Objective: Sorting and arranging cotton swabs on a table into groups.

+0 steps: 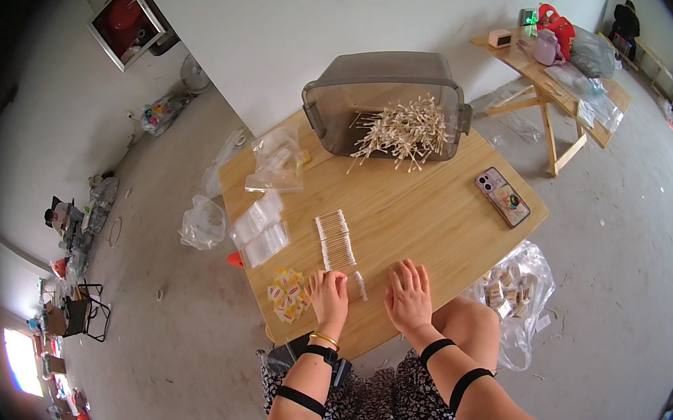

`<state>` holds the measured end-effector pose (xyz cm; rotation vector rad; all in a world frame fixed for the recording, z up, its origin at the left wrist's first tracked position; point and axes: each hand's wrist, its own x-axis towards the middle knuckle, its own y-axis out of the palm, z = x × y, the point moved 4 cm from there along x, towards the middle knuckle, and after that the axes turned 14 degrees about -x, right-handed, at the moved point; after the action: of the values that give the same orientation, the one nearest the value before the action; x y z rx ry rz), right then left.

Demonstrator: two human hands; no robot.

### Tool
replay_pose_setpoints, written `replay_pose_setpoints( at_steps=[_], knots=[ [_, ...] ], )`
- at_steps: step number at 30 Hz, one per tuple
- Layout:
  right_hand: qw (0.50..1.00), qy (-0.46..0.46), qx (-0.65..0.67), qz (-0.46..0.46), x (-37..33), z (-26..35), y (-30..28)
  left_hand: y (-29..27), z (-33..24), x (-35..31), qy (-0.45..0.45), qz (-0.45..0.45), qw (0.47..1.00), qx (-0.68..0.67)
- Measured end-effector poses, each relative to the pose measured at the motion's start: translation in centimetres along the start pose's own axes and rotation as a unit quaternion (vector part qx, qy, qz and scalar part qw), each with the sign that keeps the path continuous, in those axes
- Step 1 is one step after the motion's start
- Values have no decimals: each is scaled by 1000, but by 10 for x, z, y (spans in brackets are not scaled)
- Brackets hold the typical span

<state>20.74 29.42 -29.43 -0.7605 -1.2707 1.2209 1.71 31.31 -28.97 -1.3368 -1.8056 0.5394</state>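
Note:
A row of white-tipped cotton swabs (pixel 335 240) lies side by side on the wooden table in front of me. A shorter group of swabs (pixel 356 287) continues it on the near side. Between the two groups, my left hand (pixel 329 295) rests at the row's left edge with its fingers curled together; what they hold, if anything, is hidden. To the right of the swabs, my right hand (pixel 408 296) has its fingers stretched out over the table and holds nothing. Small yellow-and-white paper labels (pixel 287 296) are piled left of my left hand.
A grey translucent bin (pixel 376 70) lies tipped at the table's far side, loose swabs (pixel 409 127) spilling from it. Clear plastic bags (pixel 260 225) lie on the left, a phone (pixel 503 197) on the right. A bag of packed bundles (pixel 520 290) sits on the floor.

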Motion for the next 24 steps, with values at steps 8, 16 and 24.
replay_pose_setpoints(
  at_steps=[8,16,24],
  knots=[
    [1000,4,4,-6,-1,-2,-1,0,-11,-9,18,56,998,-38],
    [1000,-3,1,11,-1,2,-1,16,-20,-42,28,203,975,91],
    [1000,0,-8,15,-1,1,2,18,-20,-35,5,216,972,93]
  ],
)
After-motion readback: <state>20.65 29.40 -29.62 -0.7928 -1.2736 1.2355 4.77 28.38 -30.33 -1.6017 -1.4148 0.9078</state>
